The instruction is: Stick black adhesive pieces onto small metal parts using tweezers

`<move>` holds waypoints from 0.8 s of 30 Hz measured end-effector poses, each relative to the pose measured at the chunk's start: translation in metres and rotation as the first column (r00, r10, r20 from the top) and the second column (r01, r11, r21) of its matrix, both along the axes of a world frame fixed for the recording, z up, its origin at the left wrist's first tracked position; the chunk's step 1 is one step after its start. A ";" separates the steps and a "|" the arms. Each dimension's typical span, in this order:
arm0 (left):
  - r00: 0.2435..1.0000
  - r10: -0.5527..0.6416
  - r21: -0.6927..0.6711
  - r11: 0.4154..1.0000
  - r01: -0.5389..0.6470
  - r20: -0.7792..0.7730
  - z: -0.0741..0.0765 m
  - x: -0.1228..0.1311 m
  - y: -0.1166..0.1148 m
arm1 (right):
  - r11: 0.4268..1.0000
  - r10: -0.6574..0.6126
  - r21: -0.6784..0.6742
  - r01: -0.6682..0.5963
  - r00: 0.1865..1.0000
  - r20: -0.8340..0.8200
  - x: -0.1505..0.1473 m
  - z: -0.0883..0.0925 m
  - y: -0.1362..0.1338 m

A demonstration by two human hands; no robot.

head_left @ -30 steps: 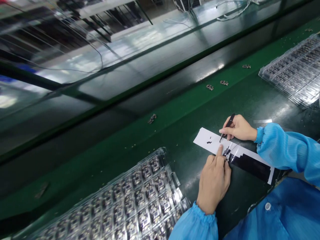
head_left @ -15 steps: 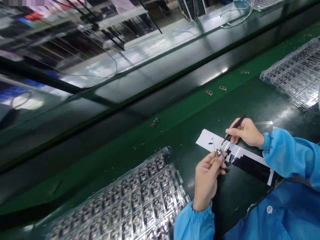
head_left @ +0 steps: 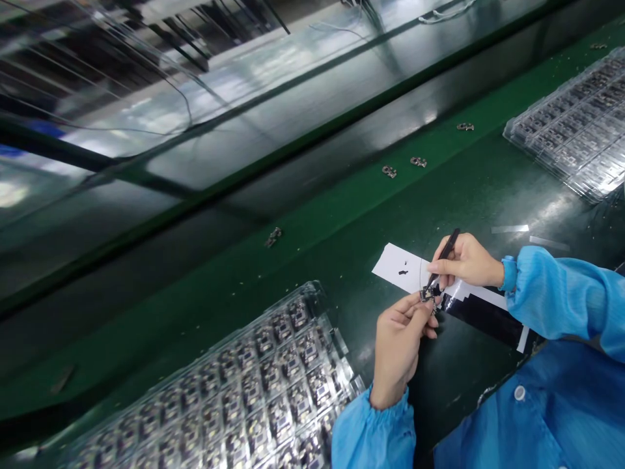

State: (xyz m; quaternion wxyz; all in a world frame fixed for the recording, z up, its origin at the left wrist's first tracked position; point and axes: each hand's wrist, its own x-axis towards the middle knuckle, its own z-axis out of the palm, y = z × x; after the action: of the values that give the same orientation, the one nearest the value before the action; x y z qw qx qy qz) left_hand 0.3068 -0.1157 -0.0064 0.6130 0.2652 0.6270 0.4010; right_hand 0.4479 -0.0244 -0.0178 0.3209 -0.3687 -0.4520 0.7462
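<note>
Between the thumb and fingers of my left hand (head_left: 403, 339) is a small circuit board (head_left: 426, 294), held up over the white sheet. My right hand (head_left: 463, 260) grips black tweezers (head_left: 446, 254) like a pen, and their tip meets the top of the board. Beneath both hands lies a white backing sheet (head_left: 390, 264) with black adhesive pieces (head_left: 483, 319) on its right part. Two small loose black bits (head_left: 403, 272) sit on its left end. The fingers partly hide the board's lower edge.
A clear plastic tray (head_left: 254, 391) full of small boards lies at lower left; stacked clear trays (head_left: 576, 124) stand at upper right. Several small metal parts (head_left: 418, 161) rest along the green strip beyond the sheet. Clear strips (head_left: 510, 229) lie near my right sleeve.
My right hand has lowered the tweezers from just above the board onto it. The left hand still holds the board. The whole view has shifted slightly.
</note>
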 end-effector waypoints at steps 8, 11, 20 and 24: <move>1.000 0.002 -0.004 1.000 -0.002 -0.006 0.002 0.001 -0.001 | 1.000 0.013 0.014 -0.013 1.000 0.002 -0.001 -0.002 0.000; 1.000 0.025 -0.004 1.000 -0.024 0.014 0.002 0.001 -0.001 | 1.000 0.018 0.008 -0.018 1.000 0.002 -0.001 -0.002 -0.001; 0.999 0.033 0.024 0.999 -0.033 -0.023 -0.003 0.001 -0.004 | 0.993 0.011 0.118 -0.012 1.000 0.005 -0.001 0.004 -0.006; 0.998 0.057 0.035 0.998 -0.056 -0.015 -0.004 0.000 -0.005 | 0.944 -0.072 0.327 0.051 0.996 0.050 0.005 0.013 -0.006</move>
State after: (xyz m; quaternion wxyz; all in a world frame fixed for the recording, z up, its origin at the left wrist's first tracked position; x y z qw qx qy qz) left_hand 0.3072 -0.1209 -0.0106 0.5918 0.2609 0.6321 0.4268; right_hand 0.4531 -0.0302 -0.0051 0.3864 -0.3475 -0.5668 0.6392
